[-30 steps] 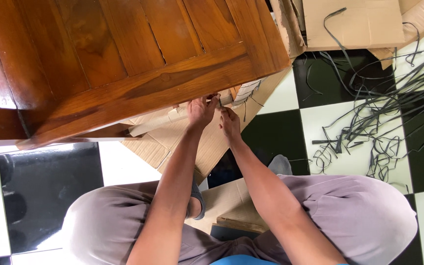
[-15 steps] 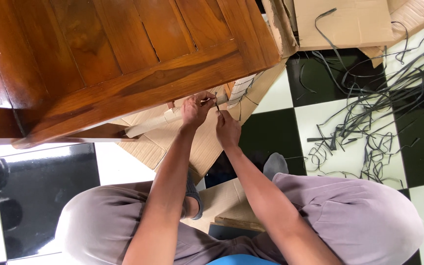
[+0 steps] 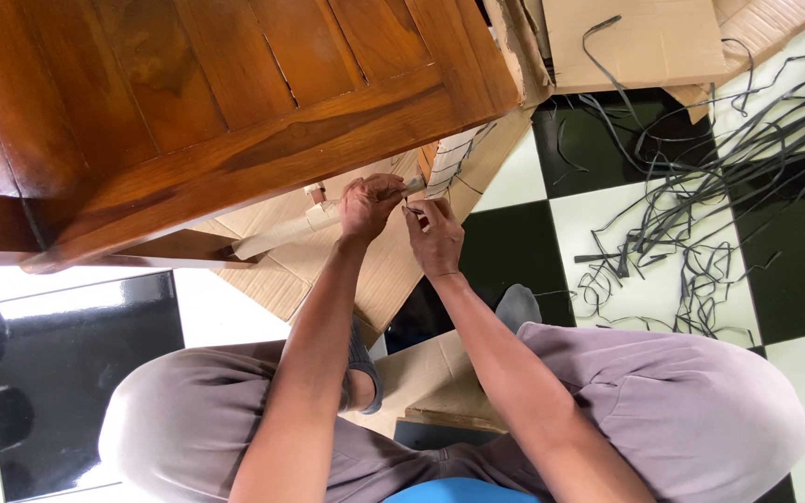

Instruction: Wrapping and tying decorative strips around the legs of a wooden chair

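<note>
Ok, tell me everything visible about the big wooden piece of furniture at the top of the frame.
The wooden furniture piece fills the upper left: glossy reddish-brown wood, flat panels set in a thick frame, a fine crack along one panel joint. It sits tilted, its lower edge running diagonally above cardboard sheets on the checkered floor. Just under that edge, the left hand and right hand work at a cardboard-wrapped rail; whether they touch the wood itself is unclear.

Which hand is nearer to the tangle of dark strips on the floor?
Right. The right hand is on the side toward the dark strips; the left hand sits farther away, under the wooden furniture edge.
</note>
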